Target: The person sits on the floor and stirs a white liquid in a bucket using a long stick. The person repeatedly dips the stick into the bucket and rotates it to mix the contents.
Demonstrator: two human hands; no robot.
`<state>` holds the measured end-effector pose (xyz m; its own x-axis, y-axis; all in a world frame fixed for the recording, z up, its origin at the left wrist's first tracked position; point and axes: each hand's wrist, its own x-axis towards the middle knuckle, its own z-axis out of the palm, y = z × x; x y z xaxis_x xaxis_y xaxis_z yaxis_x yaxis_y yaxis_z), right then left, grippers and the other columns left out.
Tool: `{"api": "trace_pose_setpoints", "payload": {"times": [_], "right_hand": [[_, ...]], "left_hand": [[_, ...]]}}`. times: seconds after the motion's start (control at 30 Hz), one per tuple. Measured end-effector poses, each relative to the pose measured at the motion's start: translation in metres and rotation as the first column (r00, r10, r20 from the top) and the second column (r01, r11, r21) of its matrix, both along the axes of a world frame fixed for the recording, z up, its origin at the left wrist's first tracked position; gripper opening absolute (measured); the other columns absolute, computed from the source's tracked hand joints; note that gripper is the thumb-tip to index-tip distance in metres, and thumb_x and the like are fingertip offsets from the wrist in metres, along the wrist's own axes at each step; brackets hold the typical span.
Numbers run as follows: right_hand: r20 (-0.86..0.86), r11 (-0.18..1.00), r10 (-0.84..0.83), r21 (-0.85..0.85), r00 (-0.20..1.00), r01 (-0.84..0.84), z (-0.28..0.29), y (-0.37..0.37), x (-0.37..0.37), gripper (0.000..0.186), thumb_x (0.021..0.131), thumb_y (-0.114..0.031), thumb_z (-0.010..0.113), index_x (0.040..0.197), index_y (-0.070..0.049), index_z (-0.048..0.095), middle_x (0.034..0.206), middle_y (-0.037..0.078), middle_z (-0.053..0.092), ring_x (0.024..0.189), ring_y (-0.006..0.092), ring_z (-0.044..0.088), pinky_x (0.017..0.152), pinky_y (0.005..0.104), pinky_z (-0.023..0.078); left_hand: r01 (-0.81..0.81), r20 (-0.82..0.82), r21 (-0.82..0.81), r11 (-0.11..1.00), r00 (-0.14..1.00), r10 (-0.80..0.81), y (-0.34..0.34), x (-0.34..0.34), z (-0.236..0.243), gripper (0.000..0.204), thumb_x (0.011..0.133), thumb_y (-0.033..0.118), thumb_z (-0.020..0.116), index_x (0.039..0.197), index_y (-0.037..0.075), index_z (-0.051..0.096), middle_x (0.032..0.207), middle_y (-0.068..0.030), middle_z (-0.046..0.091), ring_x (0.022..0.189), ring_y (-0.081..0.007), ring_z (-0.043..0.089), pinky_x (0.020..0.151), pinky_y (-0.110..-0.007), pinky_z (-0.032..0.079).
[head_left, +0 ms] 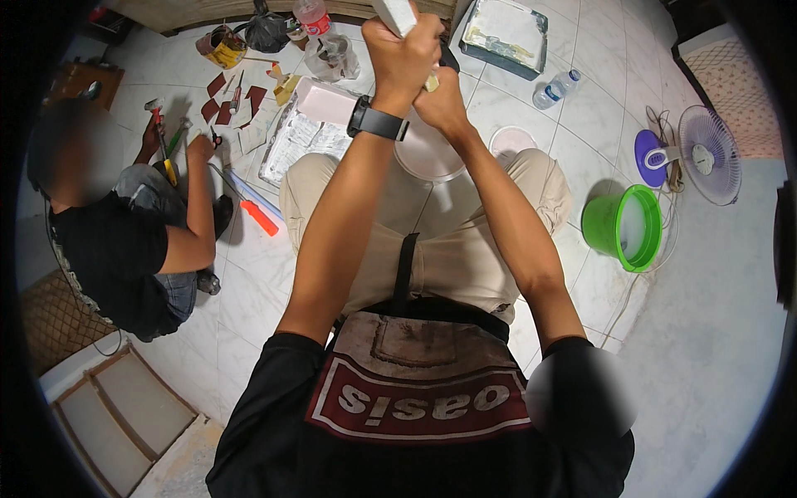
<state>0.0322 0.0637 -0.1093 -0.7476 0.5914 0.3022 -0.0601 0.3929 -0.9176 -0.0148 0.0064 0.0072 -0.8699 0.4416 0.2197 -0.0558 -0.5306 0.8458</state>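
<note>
- Left hand (pixel 400 65), watch on wrist: fist closed tight round a pale stick (pixel 395 17), top end sticking out above the knuckles.
- Right hand (pixel 442 101): just beside the left, fingers curled in at the stick's lower, yellowish end; exact finger contact hidden.
- Stick: held up in front of the person, tilted, its middle covered by the left fist.
- Round pale tub (pixel 427 159) on the floor between the knees, partly behind the forearms.
- Left of it, a smeared white tray (pixel 303 141); farther off, a dark-sided tray (pixel 504 41).
- Right side: clear bottle (pixel 554 90), green bucket (pixel 604 220), fan (pixel 710 158).
- Co-worker (pixel 116 249) crouched at left, near tools.
</note>
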Motion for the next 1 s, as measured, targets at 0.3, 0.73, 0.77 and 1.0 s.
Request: {"api": "trace_pose_setpoints", "payload": {"times": [0.3, 0.73, 0.77, 1.0], "right_hand": [[0.063, 0.971, -0.048, -0.232, 0.997, 0.061, 0.007, -0.015, -0.009, 0.023, 0.082, -0.015, 0.065, 0.072, 0.006, 0.066, 0.063, 0.013, 0.065, 0.062, 0.0175, 0.061, 0.061, 0.0369, 0.048], [-0.519, 0.928, -0.353, -0.086, 0.779, 0.363, -0.030, 0.009, 0.023, 0.017, 0.086, -0.016, 0.070, 0.086, 0.000, 0.067, 0.078, 0.006, 0.065, 0.077, 0.0188, 0.064, 0.071, 0.0340, 0.052], [-0.499, 0.915, -0.368, -0.044, 0.785, 0.401, -0.015, 0.005, 0.035, 0.017, 0.087, -0.017, 0.069, 0.083, 0.000, 0.066, 0.076, 0.006, 0.064, 0.074, 0.0181, 0.063, 0.068, 0.0337, 0.052], [-0.280, 0.888, -0.255, -0.446, 0.926, 0.110, -0.009, -0.018, 0.099, 0.034, 0.093, -0.011, 0.060, 0.061, -0.007, 0.048, 0.054, 0.000, 0.043, 0.047, 0.0089, 0.036, 0.045, 0.0268, 0.029]], "left_hand": [[-0.017, -0.063, -0.266, 0.964, 0.998, 0.001, 0.005, -0.024, 0.005, 0.026, 0.083, 0.012, 0.061, 0.060, 0.005, 0.053, 0.049, 0.0002, 0.049, 0.036, -0.0099, 0.045, 0.035, -0.027, 0.035], [0.230, -0.638, -0.317, 0.920, 0.666, -0.386, 0.010, 0.044, 0.007, 0.026, 0.082, 0.019, 0.076, 0.095, -0.001, 0.065, 0.082, -0.0066, 0.066, 0.077, -0.0142, 0.063, 0.072, -0.029, 0.051], [0.227, -0.638, -0.383, 0.895, 0.636, -0.434, 0.003, 0.042, 0.006, 0.032, 0.082, 0.022, 0.077, 0.103, -0.001, 0.066, 0.090, -0.0086, 0.068, 0.085, -0.0152, 0.065, 0.079, -0.030, 0.052], [0.047, -0.288, -0.093, 0.995, 0.955, -0.072, -0.056, -0.014, -0.088, 0.027, 0.103, 0.020, 0.052, 0.115, -0.003, 0.059, 0.108, -0.0178, 0.069, 0.096, -0.0204, 0.068, 0.088, -0.031, 0.052]]}}
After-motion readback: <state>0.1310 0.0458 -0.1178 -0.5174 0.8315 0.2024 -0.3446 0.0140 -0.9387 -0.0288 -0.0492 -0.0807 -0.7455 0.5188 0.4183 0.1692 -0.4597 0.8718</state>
